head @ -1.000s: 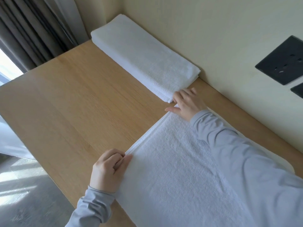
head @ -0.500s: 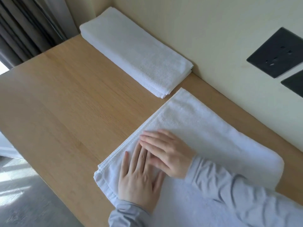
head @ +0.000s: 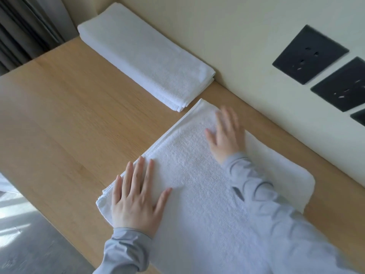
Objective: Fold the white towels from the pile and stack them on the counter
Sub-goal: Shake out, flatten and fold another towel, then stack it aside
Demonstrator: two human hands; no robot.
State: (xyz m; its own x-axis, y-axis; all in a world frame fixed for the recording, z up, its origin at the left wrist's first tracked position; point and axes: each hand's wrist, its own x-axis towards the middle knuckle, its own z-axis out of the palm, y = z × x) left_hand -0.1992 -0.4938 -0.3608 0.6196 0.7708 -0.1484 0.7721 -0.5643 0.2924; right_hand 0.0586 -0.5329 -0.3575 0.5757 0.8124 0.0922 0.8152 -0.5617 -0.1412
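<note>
A white towel (head: 189, 171) lies folded lengthwise on the wooden counter (head: 69, 115), running from the near right toward the wall. My left hand (head: 136, 200) presses flat on its near left corner, fingers spread. My right hand (head: 225, 135), blurred by motion, lies flat with fingers apart on the towel's far end. Neither hand grips anything. A stack of folded white towels (head: 142, 54) rests against the wall at the back, just beyond the towel's far corner.
Black wall sockets (head: 310, 54) sit on the cream wall at the right. Grey curtains (head: 25, 26) hang at the back left. The counter's left edge drops to a grey floor (head: 29, 244). Bare wood lies left of the towels.
My hands let go of the towel's end corners and came together flat on it. Now the right hand has slid toward the far end while the left stays near the front corner.
</note>
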